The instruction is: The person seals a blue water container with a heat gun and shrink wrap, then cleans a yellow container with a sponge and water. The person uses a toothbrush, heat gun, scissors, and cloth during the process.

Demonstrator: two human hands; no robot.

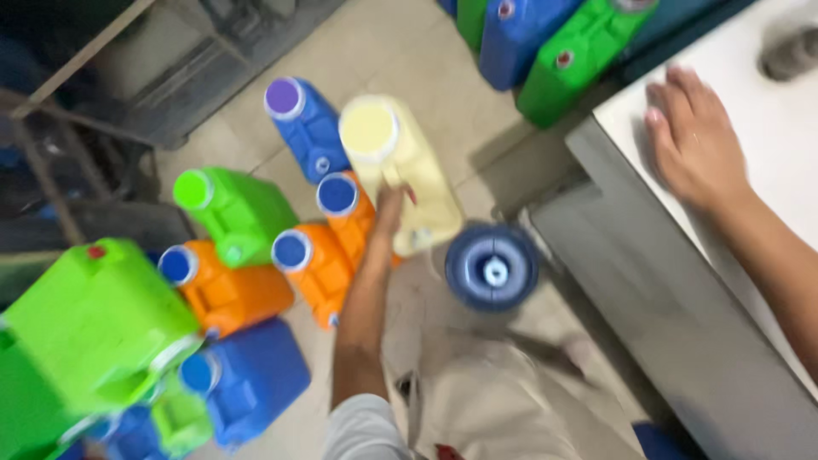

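The pale yellow jug (400, 166) stands on the floor (443, 77), the left hand (390, 209) clasping its handle. Just beside the jug stand orange jugs (328, 260) and a blue jug (308, 128). Well right of it, the right hand (694, 140) lies flat and open on the white desk (767, 119).

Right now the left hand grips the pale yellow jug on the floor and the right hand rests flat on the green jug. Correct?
Not quite. In the head view the right hand rests flat on the white tabletop, not a green jug. The left hand does grip the pale yellow jug.
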